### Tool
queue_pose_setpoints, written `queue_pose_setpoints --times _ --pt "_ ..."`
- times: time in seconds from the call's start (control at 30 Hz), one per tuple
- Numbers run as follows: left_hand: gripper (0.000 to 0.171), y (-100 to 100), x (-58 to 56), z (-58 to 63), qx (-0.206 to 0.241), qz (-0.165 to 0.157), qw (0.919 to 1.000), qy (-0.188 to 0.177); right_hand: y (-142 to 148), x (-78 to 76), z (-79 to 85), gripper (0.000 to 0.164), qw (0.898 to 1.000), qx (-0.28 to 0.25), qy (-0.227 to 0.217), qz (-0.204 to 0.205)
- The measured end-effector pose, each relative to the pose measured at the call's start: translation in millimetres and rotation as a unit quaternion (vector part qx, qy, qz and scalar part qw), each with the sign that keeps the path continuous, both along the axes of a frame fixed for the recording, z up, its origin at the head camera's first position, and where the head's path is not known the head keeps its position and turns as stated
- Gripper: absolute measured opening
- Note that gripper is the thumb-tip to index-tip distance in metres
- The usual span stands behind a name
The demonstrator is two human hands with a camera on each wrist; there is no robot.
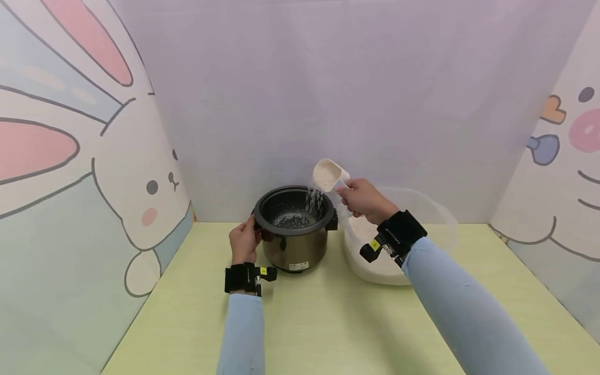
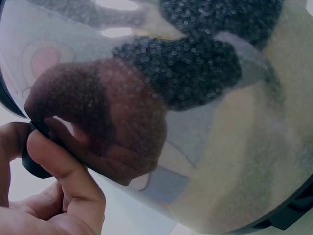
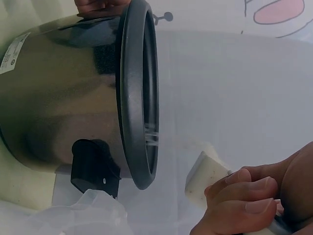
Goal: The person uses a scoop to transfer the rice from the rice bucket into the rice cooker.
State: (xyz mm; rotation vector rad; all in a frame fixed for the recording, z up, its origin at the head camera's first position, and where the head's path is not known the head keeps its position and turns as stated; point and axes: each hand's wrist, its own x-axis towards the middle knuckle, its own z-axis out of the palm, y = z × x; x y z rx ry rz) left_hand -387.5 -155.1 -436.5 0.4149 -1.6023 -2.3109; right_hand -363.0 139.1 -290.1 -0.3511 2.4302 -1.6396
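Observation:
My right hand (image 1: 365, 199) grips the handle of a white measuring scoop (image 1: 329, 174), tilted over the right side of a rice cooker (image 1: 294, 245). White rice grains (image 1: 314, 202) stream from the scoop into the dark pot, where more grains lie scattered on the bottom. With thumb and fingers, my left hand (image 1: 244, 240) holds the black side handle (image 2: 34, 159) of the cooker at its left. In the right wrist view the scoop (image 3: 208, 176) hangs beside the cooker's black rim (image 3: 133, 98). The cooker has no lid on.
A translucent plastic tub (image 1: 447, 224) with rice in it stands right of the cooker, under my right wrist. The pale green table (image 1: 300, 323) runs back to a plain light wall (image 1: 300, 94). Cartoon-printed panels (image 1: 136, 172) stand at both sides.

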Motion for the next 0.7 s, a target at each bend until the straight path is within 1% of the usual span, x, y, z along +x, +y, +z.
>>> queue_pose_setpoints --times 0.2,0.4,0.7 --pt "0.025 -2 0.2 0.9 0.0 -0.002 1.0 0.002 -5 0.9 -2.3 0.029 1.0 -0.004 0.012 -0.015" --pt "0.027 -4 1.0 1.6 -0.002 -0.002 1.0 0.0 -13 1.9 -8.2 0.026 0.998 0.006 0.049 -0.034" --pt "0.026 -1 2.9 1.3 0.005 -0.002 1.0 0.004 -13 2.1 -9.2 0.025 0.993 0.064 0.088 -0.049"
